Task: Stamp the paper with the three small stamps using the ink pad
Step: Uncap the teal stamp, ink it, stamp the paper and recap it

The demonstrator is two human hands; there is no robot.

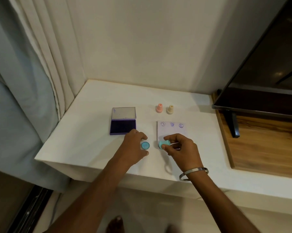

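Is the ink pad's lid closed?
No, the ink pad lies open, its clear lid folded back and the dark purple pad exposed.

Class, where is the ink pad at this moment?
The ink pad lies open on the white ledge, left of the paper, just beyond the left hand.

A white tabletop juts from a plain cream wall and fills a corner of the room. To the left, pale curtains hang in long folds down past its edge, with greyer fabric beside them. To the right sits a wooden surface with visible grain, carrying a dark flat screen on a black stand. The light is soft and warm. Below, a beige floor shows.
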